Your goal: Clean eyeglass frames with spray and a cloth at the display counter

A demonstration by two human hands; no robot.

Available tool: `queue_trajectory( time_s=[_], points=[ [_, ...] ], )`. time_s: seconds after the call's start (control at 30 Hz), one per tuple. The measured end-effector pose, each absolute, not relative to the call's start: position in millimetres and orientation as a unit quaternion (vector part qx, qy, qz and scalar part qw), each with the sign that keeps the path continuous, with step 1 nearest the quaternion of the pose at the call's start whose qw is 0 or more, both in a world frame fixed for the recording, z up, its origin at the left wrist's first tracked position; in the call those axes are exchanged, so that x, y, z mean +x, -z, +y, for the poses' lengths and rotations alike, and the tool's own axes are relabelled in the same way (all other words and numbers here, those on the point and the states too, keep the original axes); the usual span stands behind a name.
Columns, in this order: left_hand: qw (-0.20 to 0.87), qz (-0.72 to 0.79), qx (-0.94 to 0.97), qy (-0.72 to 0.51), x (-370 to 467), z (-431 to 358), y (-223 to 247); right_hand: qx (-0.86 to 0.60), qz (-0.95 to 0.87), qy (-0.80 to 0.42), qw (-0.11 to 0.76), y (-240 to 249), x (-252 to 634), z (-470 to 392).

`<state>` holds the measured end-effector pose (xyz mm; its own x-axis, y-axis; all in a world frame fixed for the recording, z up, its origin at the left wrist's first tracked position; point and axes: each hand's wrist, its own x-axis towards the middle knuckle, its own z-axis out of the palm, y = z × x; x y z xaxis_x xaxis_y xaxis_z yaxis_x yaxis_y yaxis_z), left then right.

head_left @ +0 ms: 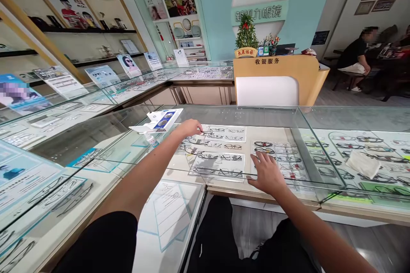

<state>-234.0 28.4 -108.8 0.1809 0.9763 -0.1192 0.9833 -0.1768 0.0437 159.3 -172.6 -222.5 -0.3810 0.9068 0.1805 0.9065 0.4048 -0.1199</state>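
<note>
My left hand (191,128) reaches over the glass display case (265,116), its fingers curled together near rows of eyeglasses (215,136). Whatever the fingers pinch, if anything, is too small to make out. On the nearer side, my right hand (268,174) has its fingers spread at the glass top, beside a tray of eyeglasses (263,145). Between the two hands, a white tray (245,166) carries several dark-framed pairs. Just left of my left hand is an opened white and blue box (165,120), with a small bottle (150,139) below it.
A white cloth (363,164) lies on the case at right. Another glass counter (105,94) with standing cards runs along the left. Beyond are a white chair back (267,90) and a wooden reception desk (307,72). A person (354,57) sits at the far right.
</note>
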Motion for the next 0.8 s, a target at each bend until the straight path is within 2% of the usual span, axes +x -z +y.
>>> queue_trajectory(
  time_s=[0.37,0.67,0.73,0.8],
  points=[
    [0.062,0.648,0.758,0.052,-247.5,44.5,136.3,-0.546,-0.832,-0.016,0.099,219.7,159.6,-171.2],
    [0.053,0.644,0.763,0.006,-244.5,9.5,110.1,-0.549,-0.83,-0.01,0.096,217.3,159.0,-173.1],
    [0.08,0.623,0.777,-0.025,-238.8,-18.1,96.1,-0.55,-0.83,-0.011,0.092,217.6,159.0,-173.3],
    [0.167,0.579,0.794,-0.081,-230.0,-55.6,81.9,-0.55,-0.83,-0.009,0.089,219.3,159.5,-173.3]
  ],
)
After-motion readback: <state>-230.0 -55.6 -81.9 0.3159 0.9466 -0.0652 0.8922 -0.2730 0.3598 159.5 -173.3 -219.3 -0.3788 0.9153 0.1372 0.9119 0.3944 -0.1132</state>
